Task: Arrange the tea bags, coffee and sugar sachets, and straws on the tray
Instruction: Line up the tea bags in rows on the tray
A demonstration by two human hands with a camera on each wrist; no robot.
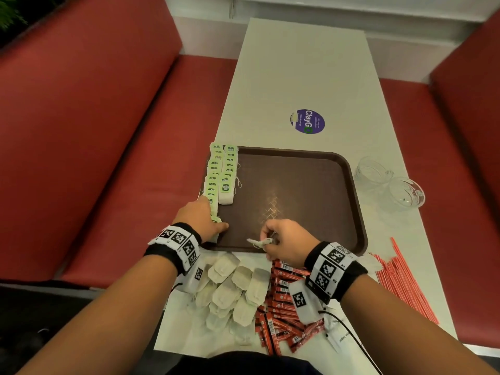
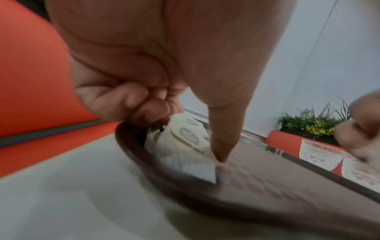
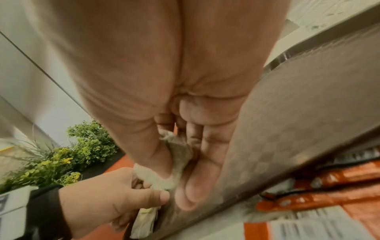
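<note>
A brown tray lies on the white table. Two rows of green-tagged tea bags run along its left side. My left hand is at the near end of the outer row; its thumb presses on the nearest tea bag while the curled fingers hold it from the rim side. My right hand hovers over the tray's near edge and pinches one tea bag between thumb and fingers. Loose tea bags, red sachets and red straws lie on the table in front.
Two clear glass cups stand right of the tray. A round purple sticker is on the table beyond it. Red bench seats flank the table on both sides.
</note>
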